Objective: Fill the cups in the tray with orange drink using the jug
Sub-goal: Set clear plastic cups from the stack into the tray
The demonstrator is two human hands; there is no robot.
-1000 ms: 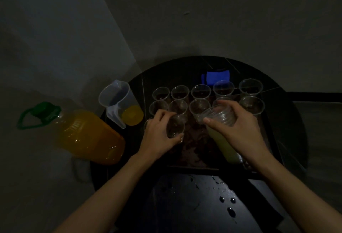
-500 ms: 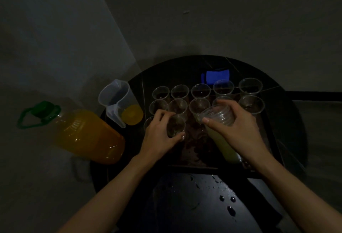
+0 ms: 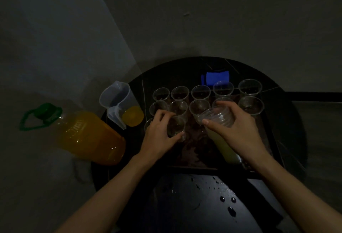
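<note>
Left hand [image 3: 159,137] grips cup [image 3: 176,127], right hand [image 3: 239,134] cup stack [image 3: 216,116]; wet black table [image 3: 185,207], dim walls [image 3: 222,20].

No text, label, brand or number can be read anywhere in this dimly lit scene. Raised markings on the shoulder of the large bottle of orange drink [image 3: 77,128] are too dark and too small to make out.
</note>
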